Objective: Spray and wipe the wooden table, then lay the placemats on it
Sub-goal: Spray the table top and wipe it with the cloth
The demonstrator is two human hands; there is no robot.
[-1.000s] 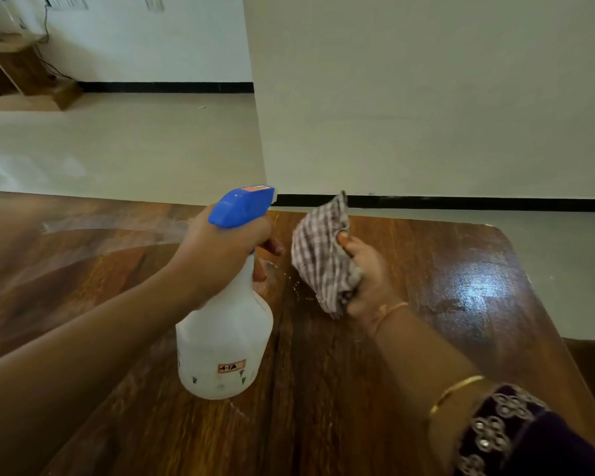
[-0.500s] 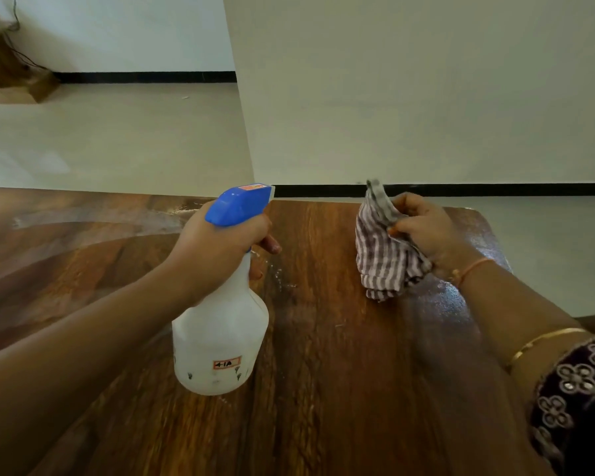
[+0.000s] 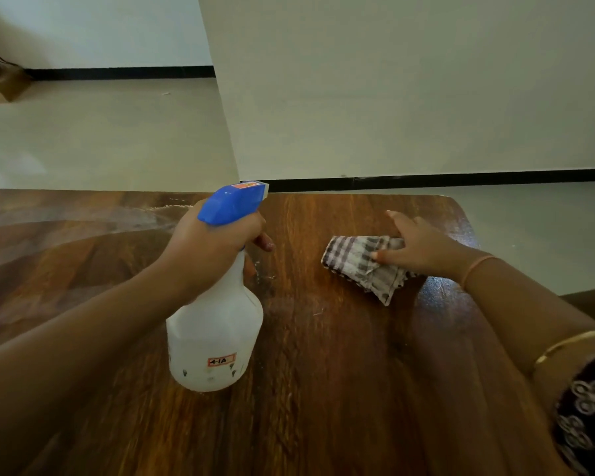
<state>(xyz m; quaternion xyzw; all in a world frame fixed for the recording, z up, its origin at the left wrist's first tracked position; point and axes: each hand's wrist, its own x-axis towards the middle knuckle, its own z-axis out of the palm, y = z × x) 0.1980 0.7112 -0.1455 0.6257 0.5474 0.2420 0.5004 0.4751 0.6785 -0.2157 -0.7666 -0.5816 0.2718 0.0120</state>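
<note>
My left hand [image 3: 207,249] grips the neck of a white spray bottle [image 3: 217,338] with a blue trigger head [image 3: 232,202], held just above the wooden table [image 3: 323,389]. A finger curls round the trigger. The nozzle points toward the far edge. My right hand [image 3: 419,249] presses a checked cloth [image 3: 364,266] flat on the table near the far right corner, fingers spread, thumb lying on the cloth. Spray droplets glisten on the wood beside the bottle. No placemats are in view.
A cream wall [image 3: 409,87] with a black skirting line [image 3: 461,180] rises just behind the table's far edge. Pale floor stretches away at the left. A wet streak [image 3: 83,221] runs across the left part of the table. The table's right edge curves near my right wrist.
My right hand carried the cloth from beside the bottle rightward, then lowered it onto the table and spread flat on it. The left hand and bottle have barely moved.
</note>
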